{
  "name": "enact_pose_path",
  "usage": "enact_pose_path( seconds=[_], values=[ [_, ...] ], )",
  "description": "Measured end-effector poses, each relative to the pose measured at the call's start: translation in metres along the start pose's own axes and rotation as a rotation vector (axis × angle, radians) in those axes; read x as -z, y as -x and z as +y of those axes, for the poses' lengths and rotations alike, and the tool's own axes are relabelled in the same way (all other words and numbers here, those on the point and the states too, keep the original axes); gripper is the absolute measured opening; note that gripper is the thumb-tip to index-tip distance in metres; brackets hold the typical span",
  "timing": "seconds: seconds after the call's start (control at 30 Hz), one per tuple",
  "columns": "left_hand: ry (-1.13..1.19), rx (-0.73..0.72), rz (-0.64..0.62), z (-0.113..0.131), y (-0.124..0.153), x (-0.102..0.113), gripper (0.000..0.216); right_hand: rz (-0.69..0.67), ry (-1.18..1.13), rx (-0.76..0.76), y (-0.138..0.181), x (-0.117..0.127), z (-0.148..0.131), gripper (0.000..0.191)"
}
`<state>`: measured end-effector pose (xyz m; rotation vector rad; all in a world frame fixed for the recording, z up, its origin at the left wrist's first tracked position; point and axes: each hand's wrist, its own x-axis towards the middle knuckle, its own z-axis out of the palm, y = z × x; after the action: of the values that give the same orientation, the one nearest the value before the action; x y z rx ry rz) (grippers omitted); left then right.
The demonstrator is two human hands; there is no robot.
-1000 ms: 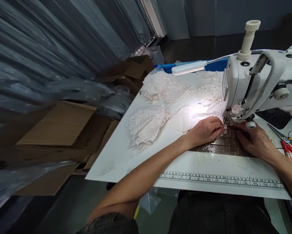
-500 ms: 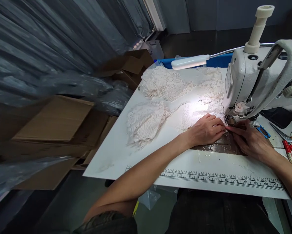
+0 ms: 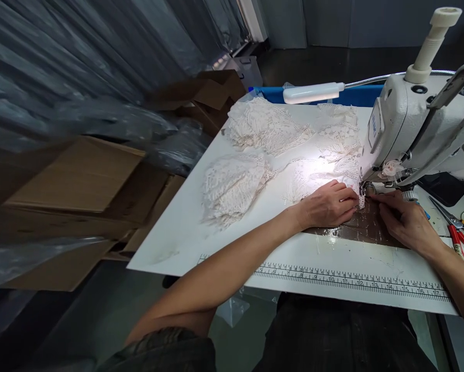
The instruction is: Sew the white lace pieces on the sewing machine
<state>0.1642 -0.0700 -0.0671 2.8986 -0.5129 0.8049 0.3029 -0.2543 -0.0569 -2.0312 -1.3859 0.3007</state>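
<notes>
A strip of white lace [image 3: 361, 200] lies under the presser foot of the sewing machine [image 3: 390, 129], its edge showing between my hands. My left hand [image 3: 330, 204] rests just left of the needle area, its fingers curled and pressed together on the lace. Right of the presser foot is my right hand [image 3: 408, 222], its index finger reaching toward the foot and the other fingers bent in. Whatever its fingertips may pinch is too small to make out. Both hands are over a brown, shiny taped patch [image 3: 356, 225] of the table.
Heaps of white lace [image 3: 235, 186] lie on the left of the white table [image 3: 170, 248]. A lamp [image 3: 313, 93] hangs above the back. Red-handled scissors [image 3: 459, 240] and a dark phone [image 3: 443, 188] are at the right. Cardboard boxes [image 3: 73, 175] stand beyond the left edge.
My right hand has drawn away to the right from my left fingertips, and the lace edge now shows between them. My left hand has stayed nearly in place. The view has shifted slightly.
</notes>
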Motion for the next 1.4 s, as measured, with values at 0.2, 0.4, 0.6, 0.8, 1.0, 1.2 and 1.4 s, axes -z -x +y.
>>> enact_pose_path(
  seconds=[0.2,0.4,0.6,0.8,1.0,1.2,1.4],
  values=[
    [-0.03,0.029,0.048,0.002,-0.001,0.003,0.02,0.014,0.059,0.043,0.0,-0.001,0.0,0.037],
    [0.048,-0.038,-0.216,0.002,-0.001,0.014,0.027,0.238,0.268,0.016,-0.004,0.024,0.017,0.027],
    [0.234,0.008,-0.218,-0.008,0.002,0.013,0.035,0.108,0.411,-0.192,-0.008,0.033,0.031,0.018],
    [0.502,0.235,-0.017,-0.007,-0.006,0.002,0.021,-0.076,0.107,-0.217,0.008,0.047,0.01,0.028],
    [0.779,0.665,0.032,-0.008,-0.017,-0.004,0.019,-0.093,0.059,0.0,0.026,0.022,-0.013,0.036],
    [1.155,0.776,-0.019,-0.019,-0.017,-0.006,0.041,-0.052,0.475,0.021,0.001,0.002,-0.014,0.05],
    [1.18,0.724,-0.052,-0.025,-0.014,-0.006,0.039,-0.081,0.645,-0.061,-0.013,-0.006,-0.011,0.045]
  ],
)
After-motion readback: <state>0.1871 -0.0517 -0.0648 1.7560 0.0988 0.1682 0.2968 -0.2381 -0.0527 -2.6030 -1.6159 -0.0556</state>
